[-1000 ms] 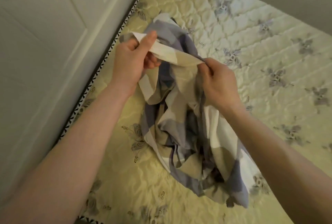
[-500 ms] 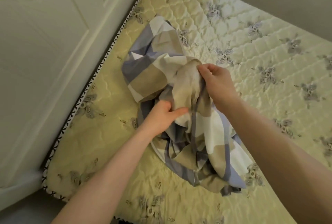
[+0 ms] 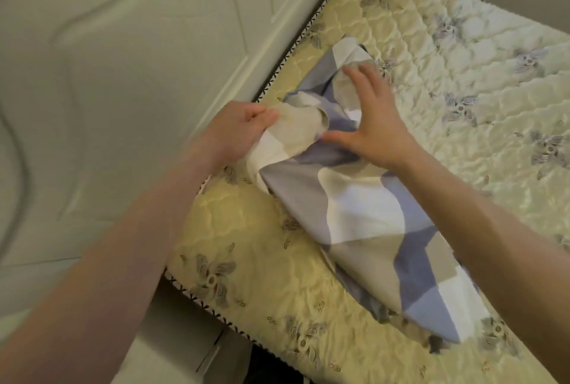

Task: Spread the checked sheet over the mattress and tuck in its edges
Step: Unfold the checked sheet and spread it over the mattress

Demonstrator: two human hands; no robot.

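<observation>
Left hand [image 3: 237, 134] is clenched round a beige-and-white wad of the checked sheet [image 3: 364, 217], right at the mattress [image 3: 462, 60] edge in the middle left of the frame. Right hand [image 3: 373, 124] is spread flat, fingers straight and thumb stuck out, lying on top of the cloth just to the right of the left one. It's a bit motion-blurred, so I can't swear it's actually pressing down and not just skimming.

The sheet isn't spread at all yet. It's one long rumpled bundle lying diagonally on the quilted top, from the upper middle of the frame down to the lower right, passing under the right forearm. Both hands are at its upper end, so nearly all the cloth trails off toward the lower right.

The left hand is the one nearer the piped edge and the white panelled surface [image 3: 123, 75] filling the left of the frame, so I'd guess that held bit goes over that side while the bulk gets shaken out to the right.
</observation>
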